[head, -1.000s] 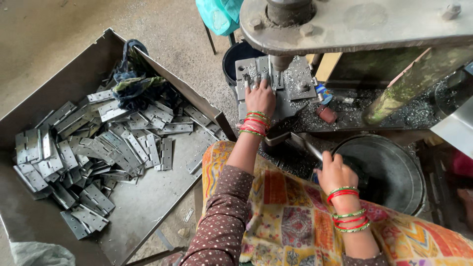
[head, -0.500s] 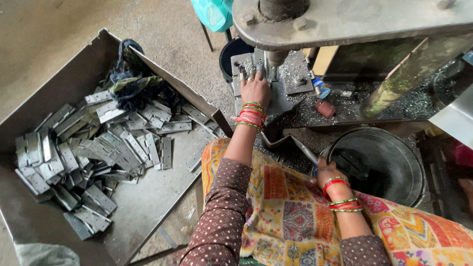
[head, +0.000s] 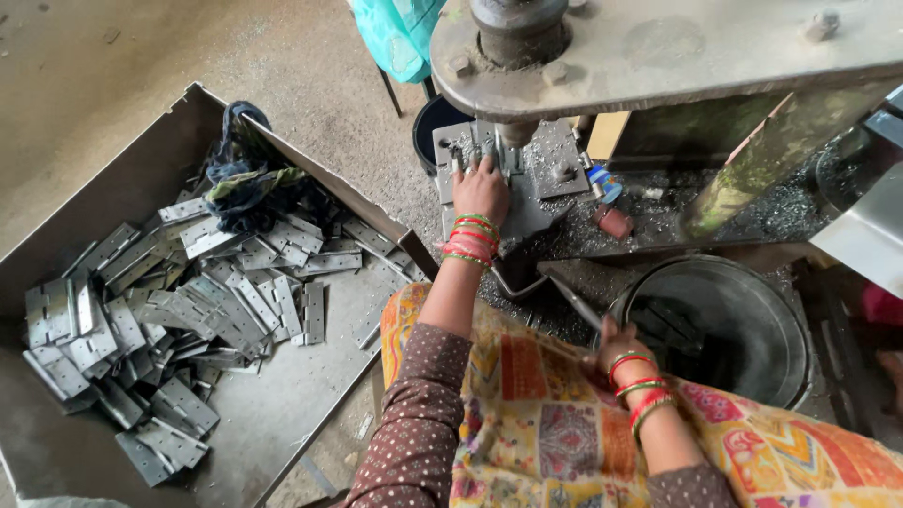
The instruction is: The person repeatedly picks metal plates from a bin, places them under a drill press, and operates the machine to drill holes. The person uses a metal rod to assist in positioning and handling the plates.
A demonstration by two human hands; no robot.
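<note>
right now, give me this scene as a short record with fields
left hand: flat on the grey fixture plate under the press head
right hand: at the rim of the dark metal bucket, beside a thin metal rod; grip unclear
tray: large metal tray on the left, holding a heap of flat grey hinge plates
cloth: dark rag at the tray's far end

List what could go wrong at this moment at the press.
1. The left hand lies on the die plate right beside the ram; fingers could be crushed if it drops.
2. The right hand is on the lever, so a pull may come too early.
3. Metal chips could cut bare skin.
</note>
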